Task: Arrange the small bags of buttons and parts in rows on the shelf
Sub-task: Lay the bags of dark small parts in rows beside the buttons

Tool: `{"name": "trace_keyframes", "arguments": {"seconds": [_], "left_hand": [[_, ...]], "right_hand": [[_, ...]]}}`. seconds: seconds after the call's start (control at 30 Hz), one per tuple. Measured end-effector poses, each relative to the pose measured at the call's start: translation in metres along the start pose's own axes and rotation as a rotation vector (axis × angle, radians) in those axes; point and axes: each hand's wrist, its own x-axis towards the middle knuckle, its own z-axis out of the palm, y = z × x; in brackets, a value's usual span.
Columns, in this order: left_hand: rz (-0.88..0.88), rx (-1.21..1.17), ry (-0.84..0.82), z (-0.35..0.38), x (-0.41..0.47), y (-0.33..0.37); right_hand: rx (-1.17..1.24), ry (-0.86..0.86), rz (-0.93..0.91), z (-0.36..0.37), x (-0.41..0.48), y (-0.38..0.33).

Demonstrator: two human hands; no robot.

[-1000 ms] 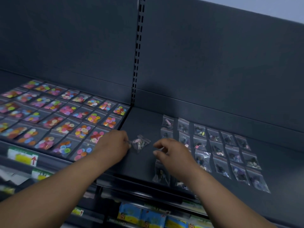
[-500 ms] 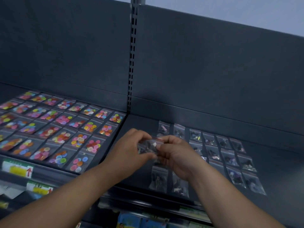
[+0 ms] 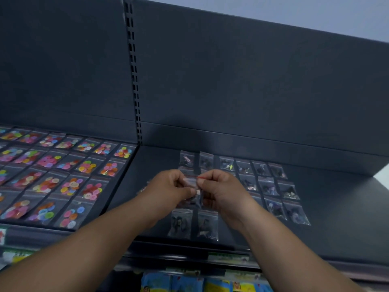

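Note:
Both hands hold one small clear bag of parts [image 3: 192,182] above the dark shelf [image 3: 341,209]. My left hand [image 3: 168,187] pinches its left edge, my right hand [image 3: 220,189] its right edge near the red seal strip. Below and to the right, bags of dark parts [image 3: 271,187] lie in rows on the shelf. Two more dark-part bags [image 3: 192,225] lie at the front, under my wrists. On the left shelf section, bags of coloured buttons [image 3: 69,165] lie in neat rows.
A slotted upright post [image 3: 134,81] divides the grey back panel. Bare shelf surface [image 3: 155,161] lies between the button rows and the dark-part bags. Price labels and coloured packets [image 3: 189,283] sit on a lower shelf.
The hands came together on the small bag, lifted it off the shelf and now hold it between them. The view tilted upward.

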Motion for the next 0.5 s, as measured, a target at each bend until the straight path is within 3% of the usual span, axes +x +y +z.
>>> {"name": "trace_keyframes", "arguments": {"seconds": [0.17, 0.5], "left_hand": [[-0.011, -0.069, -0.084, 0.014, -0.004, 0.012], [-0.028, 0.073, -0.221, 0.033, -0.003, 0.012]], "right_hand": [[0.024, 0.06, -0.007, -0.011, -0.004, 0.001], [-0.009, 0.125, 0.03, -0.05, -0.02, 0.006]]}}
